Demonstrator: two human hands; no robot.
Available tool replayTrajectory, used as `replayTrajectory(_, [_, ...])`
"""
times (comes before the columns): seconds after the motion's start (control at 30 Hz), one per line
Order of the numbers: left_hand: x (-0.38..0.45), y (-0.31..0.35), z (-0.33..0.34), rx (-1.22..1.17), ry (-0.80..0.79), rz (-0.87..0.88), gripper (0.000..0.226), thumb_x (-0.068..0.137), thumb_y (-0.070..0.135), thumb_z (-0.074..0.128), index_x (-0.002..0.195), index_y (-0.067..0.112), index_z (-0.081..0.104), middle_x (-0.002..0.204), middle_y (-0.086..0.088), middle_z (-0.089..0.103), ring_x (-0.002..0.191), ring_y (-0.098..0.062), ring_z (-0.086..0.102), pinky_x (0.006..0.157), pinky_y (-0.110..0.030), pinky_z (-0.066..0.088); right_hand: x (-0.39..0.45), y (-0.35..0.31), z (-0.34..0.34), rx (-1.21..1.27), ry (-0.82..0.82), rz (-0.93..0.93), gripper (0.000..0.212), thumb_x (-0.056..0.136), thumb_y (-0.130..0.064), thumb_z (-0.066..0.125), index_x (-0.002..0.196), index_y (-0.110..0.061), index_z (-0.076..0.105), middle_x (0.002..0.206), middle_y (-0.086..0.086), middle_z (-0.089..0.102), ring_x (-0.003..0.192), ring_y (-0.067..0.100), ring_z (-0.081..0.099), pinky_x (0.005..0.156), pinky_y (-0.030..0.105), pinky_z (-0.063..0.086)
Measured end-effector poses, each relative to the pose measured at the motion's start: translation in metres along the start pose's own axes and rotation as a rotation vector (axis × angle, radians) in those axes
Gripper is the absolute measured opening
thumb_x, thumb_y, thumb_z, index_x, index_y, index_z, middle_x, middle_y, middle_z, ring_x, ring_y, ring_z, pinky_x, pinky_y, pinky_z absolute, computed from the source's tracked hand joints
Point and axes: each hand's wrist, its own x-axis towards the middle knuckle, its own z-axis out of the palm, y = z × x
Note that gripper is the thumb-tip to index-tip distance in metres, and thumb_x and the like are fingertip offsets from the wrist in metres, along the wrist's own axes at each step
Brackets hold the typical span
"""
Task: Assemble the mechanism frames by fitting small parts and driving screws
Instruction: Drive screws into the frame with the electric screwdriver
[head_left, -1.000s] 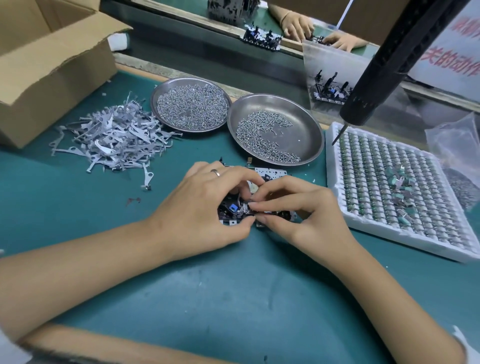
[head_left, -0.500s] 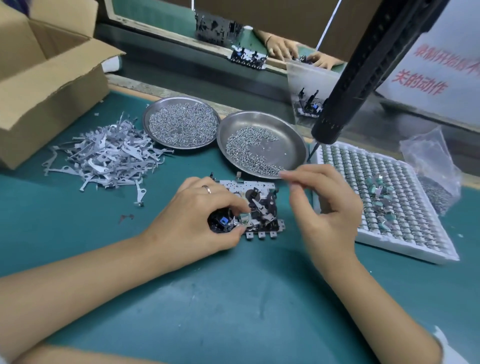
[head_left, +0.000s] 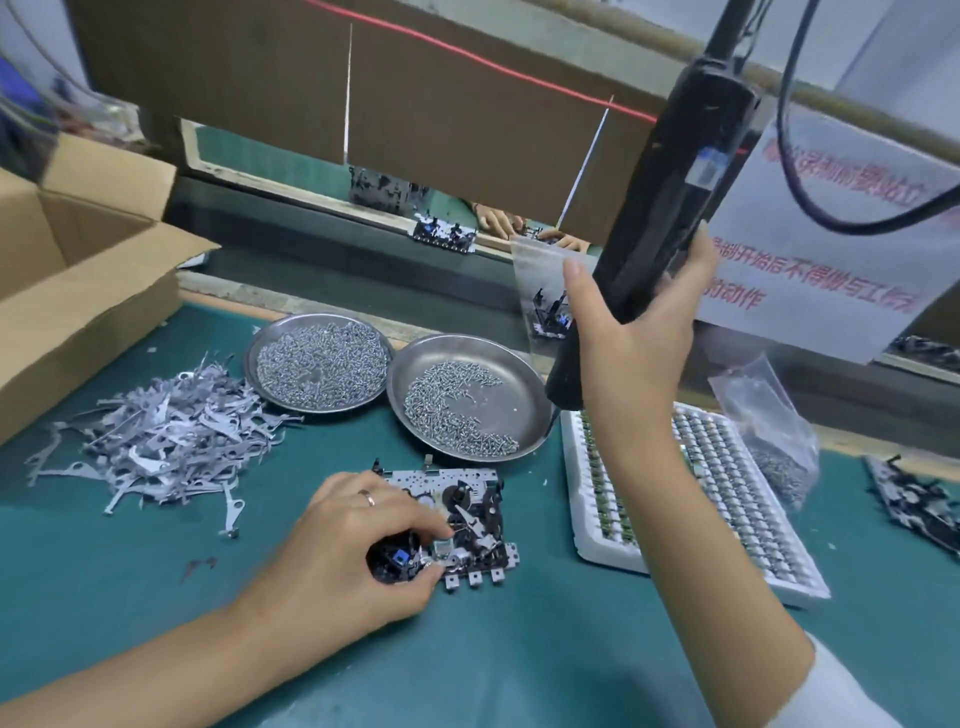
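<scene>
A mechanism frame, a perforated metal plate with black levers and a blue part, lies flat on the green mat. My left hand grips its left end, thumb at the near edge and fingertips on top. My right hand is raised and wraps around the black hanging electric screwdriver, thumb on its left side; the bit end sits behind my wrist, above the right dish. Two steel dishes hold screws: the left dish is full, the right dish partly filled.
A heap of grey metal levers lies at the left, an open cardboard box behind it. A white tray of small parts sits at the right, with a plastic bag and another frame. Another person's hands work behind.
My right hand left the frame, rose past the right dish and took hold of the hanging screwdriver. My left hand stayed on the frame's left end. The view tilted upward.
</scene>
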Motion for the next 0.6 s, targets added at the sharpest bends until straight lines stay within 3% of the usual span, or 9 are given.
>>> replayTrajectory(0.03, [0.0, 0.0, 0.0, -0.002, -0.004, -0.002, 0.024, 0.065, 0.047, 0.064, 0.085, 0.036, 0.072, 0.079, 0.028, 0.063, 0.086, 0.005, 0.052, 0.088, -0.022, 0.036, -0.001, -0.002, 0.003, 0.037, -0.01, 0.021, 0.06, 0.087, -0.02, 0.068, 0.136, -0.016, 0.033, 0.085, -0.022, 0.06, 0.079, 0.004, 0.062, 0.075, 0.021, 0.053])
replayTrajectory(0.1, [0.0, 0.0, -0.002, -0.002, -0.019, -0.007, 0.025, 0.066, 0.049, 0.063, 0.085, 0.037, 0.072, 0.08, 0.031, 0.062, 0.086, 0.003, 0.052, 0.088, -0.022, 0.035, -0.011, -0.007, 0.006, 0.138, -0.064, 0.05, 0.042, 0.087, -0.019, 0.066, 0.122, -0.014, 0.042, 0.081, 0.001, 0.058, 0.067, 0.022, 0.059, 0.063, 0.033, 0.054])
replayTrajectory(0.17, [0.0, 0.001, -0.002, -0.002, -0.024, -0.013, 0.027, 0.066, 0.05, 0.062, 0.086, 0.035, 0.073, 0.08, 0.034, 0.06, 0.086, 0.002, 0.052, 0.089, -0.021, 0.034, -0.026, -0.008, 0.007, 0.264, -0.139, 0.067, 0.025, 0.087, -0.011, 0.063, 0.103, -0.014, 0.045, 0.068, 0.006, 0.052, 0.05, 0.023, 0.052, 0.049, 0.03, 0.047])
replayTrajectory(0.23, [-0.001, 0.002, -0.003, -0.003, -0.031, -0.028, 0.028, 0.065, 0.049, 0.063, 0.086, 0.034, 0.074, 0.081, 0.032, 0.062, 0.085, 0.0, 0.053, 0.09, -0.022, 0.034, -0.044, -0.006, 0.009, 0.407, -0.191, 0.102, 0.022, 0.086, -0.006, 0.061, 0.094, -0.016, 0.043, 0.06, 0.003, 0.05, 0.04, 0.021, 0.047, 0.044, 0.026, 0.041])
replayTrajectory(0.37, [0.0, 0.004, -0.004, 0.01, -0.044, -0.028, 0.024, 0.065, 0.044, 0.067, 0.084, 0.031, 0.074, 0.08, 0.022, 0.067, 0.084, -0.008, 0.057, 0.089, -0.027, 0.035, -0.068, -0.006, 0.012, 0.571, -0.235, 0.153, 0.02, 0.083, -0.005, 0.057, 0.092, -0.016, 0.044, 0.055, 0.001, 0.05, 0.036, 0.02, 0.045, 0.044, 0.023, 0.038])
replayTrajectory(0.6, [0.0, 0.005, -0.005, 0.045, -0.042, -0.006, 0.018, 0.065, 0.036, 0.072, 0.079, 0.025, 0.072, 0.076, 0.026, 0.06, 0.08, -0.013, 0.057, 0.085, -0.031, 0.038, -0.082, -0.006, 0.02, 0.603, -0.211, 0.169, 0.023, 0.082, -0.002, 0.053, 0.096, -0.018, 0.044, 0.052, -0.001, 0.047, 0.034, 0.019, 0.041, 0.042, 0.024, 0.037])
